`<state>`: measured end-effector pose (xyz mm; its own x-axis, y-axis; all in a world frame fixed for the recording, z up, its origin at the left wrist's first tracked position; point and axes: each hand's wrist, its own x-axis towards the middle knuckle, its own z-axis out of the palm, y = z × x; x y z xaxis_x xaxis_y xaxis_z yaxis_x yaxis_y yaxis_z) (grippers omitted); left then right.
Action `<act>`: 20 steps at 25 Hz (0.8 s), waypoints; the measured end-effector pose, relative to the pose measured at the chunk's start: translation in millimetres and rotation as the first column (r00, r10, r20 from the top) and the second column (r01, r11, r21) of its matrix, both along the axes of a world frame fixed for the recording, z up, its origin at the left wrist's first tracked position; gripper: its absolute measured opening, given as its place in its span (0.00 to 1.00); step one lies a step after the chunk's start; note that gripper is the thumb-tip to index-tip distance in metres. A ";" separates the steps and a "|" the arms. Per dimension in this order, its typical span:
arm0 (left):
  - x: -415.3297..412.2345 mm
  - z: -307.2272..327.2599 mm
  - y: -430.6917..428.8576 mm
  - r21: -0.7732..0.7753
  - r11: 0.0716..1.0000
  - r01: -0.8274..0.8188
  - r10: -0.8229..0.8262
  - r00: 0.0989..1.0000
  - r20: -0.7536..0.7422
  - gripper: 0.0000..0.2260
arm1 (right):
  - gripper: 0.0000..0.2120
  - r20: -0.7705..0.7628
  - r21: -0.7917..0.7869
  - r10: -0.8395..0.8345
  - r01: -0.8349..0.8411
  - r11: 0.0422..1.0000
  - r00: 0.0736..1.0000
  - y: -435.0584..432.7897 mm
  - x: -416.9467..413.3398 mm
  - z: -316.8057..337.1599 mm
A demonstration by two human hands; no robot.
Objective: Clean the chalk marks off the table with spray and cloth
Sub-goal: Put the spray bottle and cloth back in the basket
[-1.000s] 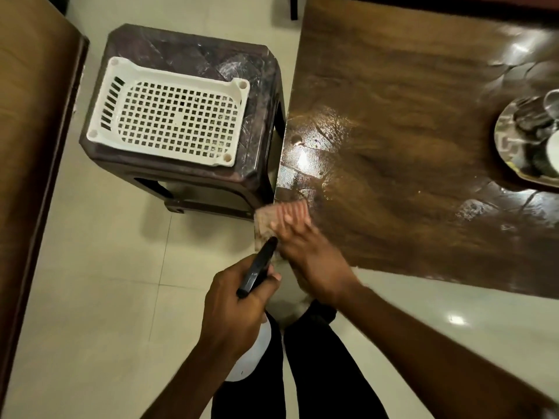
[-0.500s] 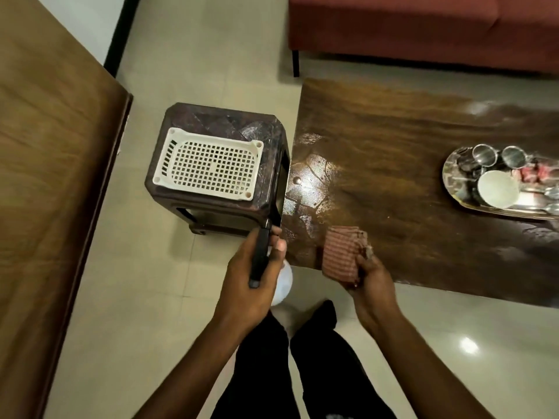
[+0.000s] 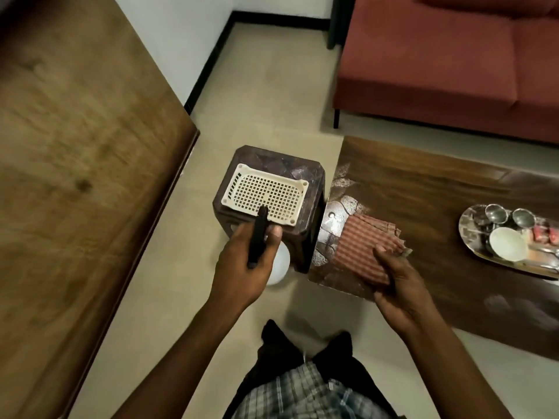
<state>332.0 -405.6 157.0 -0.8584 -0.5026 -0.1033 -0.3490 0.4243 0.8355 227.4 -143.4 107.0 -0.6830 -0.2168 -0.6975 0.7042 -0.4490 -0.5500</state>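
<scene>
My left hand (image 3: 242,267) grips a spray bottle (image 3: 278,269) by its black trigger head; the white body shows below my fingers, beside the stool. My right hand (image 3: 396,285) holds a folded red striped cloth (image 3: 361,249) above the near left corner of the dark wooden table (image 3: 423,189). That corner looks wet and glossy, with faint pale streaks at the left edge.
A white mesh basket (image 3: 266,195) sits on a dark plastic stool (image 3: 311,237) left of the table. A steel tray (image 3: 472,240) with cups and a white bowl stands at the table's right. A red sofa (image 3: 438,55) is behind, a large wooden surface (image 3: 75,161) at left.
My right hand lifted the cloth from the table's corner and now holds it raised. My left hand rose with the spray bottle toward the stool. The view pulled back and upward.
</scene>
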 end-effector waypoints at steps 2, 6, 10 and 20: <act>4.5 16.8 -18.1 -0.027 0.999 -0.046 0.045 0.999 -0.026 0.10 | 0.27 -0.026 -0.020 0.049 -0.049 0.999 0.998 -21.6 -1.8 19.2; 10.3 38.3 -56.3 -0.109 0.990 -0.085 0.076 0.994 -0.083 0.12 | 0.22 -0.081 -0.052 0.120 -0.124 0.991 0.989 -71.3 -6.2 50.8; 1.9 38.8 -93.9 -0.146 0.986 -0.084 0.069 0.992 -0.107 0.16 | 0.21 -0.064 -0.095 0.135 -0.141 0.985 0.989 -116.8 -11.1 63.9; -82.4 -14.8 -172.0 -0.186 0.983 0.008 -0.013 1.000 -0.026 0.12 | 0.28 0.044 -0.059 0.129 -0.127 0.990 0.991 -201.6 -76.7 23.9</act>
<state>249.6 -577.6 142.2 -0.8650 -0.5015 0.0144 -0.3219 0.5767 0.7508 150.7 -345.0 130.9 -0.6133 -0.3400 -0.7129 0.7827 -0.3828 -0.4907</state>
